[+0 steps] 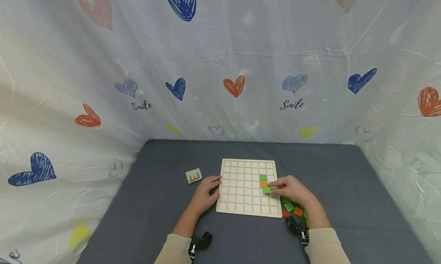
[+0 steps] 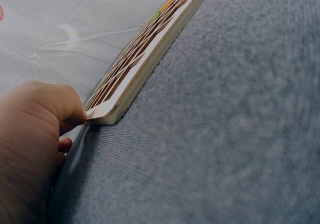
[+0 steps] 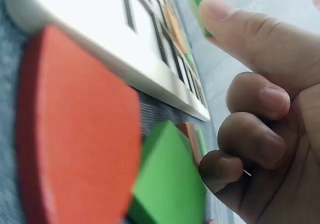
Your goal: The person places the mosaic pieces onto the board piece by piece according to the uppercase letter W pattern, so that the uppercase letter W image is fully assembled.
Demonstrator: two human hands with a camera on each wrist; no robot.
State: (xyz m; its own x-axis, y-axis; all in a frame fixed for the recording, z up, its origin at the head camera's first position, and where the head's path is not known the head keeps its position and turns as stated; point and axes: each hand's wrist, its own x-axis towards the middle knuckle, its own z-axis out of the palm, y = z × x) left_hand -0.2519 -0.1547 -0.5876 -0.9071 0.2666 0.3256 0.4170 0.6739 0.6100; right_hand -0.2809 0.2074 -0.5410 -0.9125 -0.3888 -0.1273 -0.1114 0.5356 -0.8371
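A pale wooden grid board (image 1: 237,198) lies on the dark cloth. My left hand (image 1: 204,195) rests at its left side, thumb and fingertips touching the edge; in the left wrist view the thumb (image 2: 70,106) meets the board near a corner. Between thumb and fingers, my right hand (image 1: 293,189) pinches a green square tile (image 1: 267,189) over the right part of the grid. Just beyond that tile, an orange tile (image 1: 263,184) and another green tile (image 1: 263,177) sit in neighbouring cells. The right wrist view shows only an edge of the held tile (image 3: 196,4).
Loose tiles lie beside the board's lower right corner, partly under my right hand: a red one (image 1: 285,213), an orange one (image 1: 298,211) and several green ones (image 1: 289,207). A small patterned card (image 1: 194,176) lies left of the board. Heart-printed sheeting (image 1: 255,114) surrounds the table.
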